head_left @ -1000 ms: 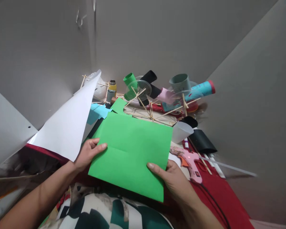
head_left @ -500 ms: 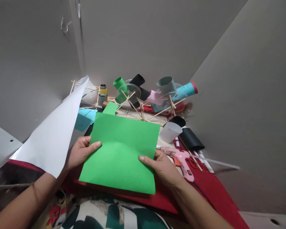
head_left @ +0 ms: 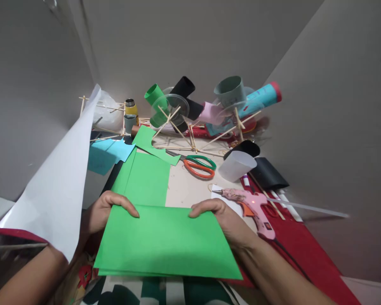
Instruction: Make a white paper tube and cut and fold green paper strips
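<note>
A sheet of green paper (head_left: 168,243), doubled over with its fold at the far side, lies between my two hands above my lap. My left hand (head_left: 109,207) grips its far left corner, thumb on top. At the far right corner my right hand (head_left: 216,214) pinches the same sheet; the fingers beneath are hidden. Just beyond the fold, another green sheet (head_left: 149,178) rests on the table, with a cut green scrap (head_left: 155,146) behind it. Scissors (head_left: 198,166) with green and orange handles lie to the right of the scrap.
A pink glue gun (head_left: 254,205) lies right of my right hand, a clear glue stick poking out behind. A wheel-like frame of wooden sticks (head_left: 193,146) with coloured paper tubes stands at the back. A large white sheet (head_left: 57,178) hangs over my left forearm. Grey walls enclose the table.
The green sheet was spread flat and raised; now it is folded over and lower, nearer my lap. Both hands have shifted to its far edge. The scissors and the green sheet beneath have come into view.
</note>
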The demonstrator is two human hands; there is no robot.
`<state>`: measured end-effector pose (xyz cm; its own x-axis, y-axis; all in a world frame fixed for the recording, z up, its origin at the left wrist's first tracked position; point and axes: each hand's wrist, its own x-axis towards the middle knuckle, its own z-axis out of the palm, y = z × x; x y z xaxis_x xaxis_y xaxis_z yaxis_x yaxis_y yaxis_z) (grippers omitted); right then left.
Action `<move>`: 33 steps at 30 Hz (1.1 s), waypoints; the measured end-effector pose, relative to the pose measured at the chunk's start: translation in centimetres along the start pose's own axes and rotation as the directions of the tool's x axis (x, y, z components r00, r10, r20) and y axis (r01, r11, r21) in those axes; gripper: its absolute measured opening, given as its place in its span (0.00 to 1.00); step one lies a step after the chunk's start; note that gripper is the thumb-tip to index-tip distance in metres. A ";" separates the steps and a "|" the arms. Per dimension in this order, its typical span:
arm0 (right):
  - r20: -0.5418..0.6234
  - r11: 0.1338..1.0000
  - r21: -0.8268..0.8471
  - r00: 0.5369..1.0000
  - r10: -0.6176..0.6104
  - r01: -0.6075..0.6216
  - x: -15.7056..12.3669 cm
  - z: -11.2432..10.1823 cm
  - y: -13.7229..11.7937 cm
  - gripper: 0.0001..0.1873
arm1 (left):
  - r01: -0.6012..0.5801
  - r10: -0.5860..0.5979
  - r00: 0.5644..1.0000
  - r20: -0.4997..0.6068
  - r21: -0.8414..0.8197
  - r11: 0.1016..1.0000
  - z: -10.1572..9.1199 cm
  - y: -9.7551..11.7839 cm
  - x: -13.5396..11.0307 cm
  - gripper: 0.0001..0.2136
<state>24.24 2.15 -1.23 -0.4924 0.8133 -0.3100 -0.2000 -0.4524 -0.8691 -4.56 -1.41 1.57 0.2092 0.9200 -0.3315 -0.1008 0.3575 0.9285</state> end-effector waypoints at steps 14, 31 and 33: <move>-0.023 0.999 0.044 0.999 0.031 -0.030 0.3 -0.1 0.1 0.09 | 0.049 -0.050 0.999 0.005 0.096 0.994 -0.6 0.3 0.5 0.07; 0.001 0.966 0.255 1.000 0.029 -0.028 1.5 0.0 0.2 0.12 | 0.108 -0.106 0.990 -0.097 0.011 0.994 0.8 0.9 0.5 0.03; 0.002 0.973 0.231 1.000 -0.019 0.018 1.4 0.0 0.2 0.12 | 0.080 -0.078 0.994 -0.074 0.030 0.996 0.5 0.7 0.5 0.05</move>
<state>23.54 3.19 -1.85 -0.4901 0.8209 -0.2930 -0.3988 -0.5101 -0.7621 -4.05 -0.75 2.13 0.1439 0.8986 -0.4144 -0.0544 0.4253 0.9034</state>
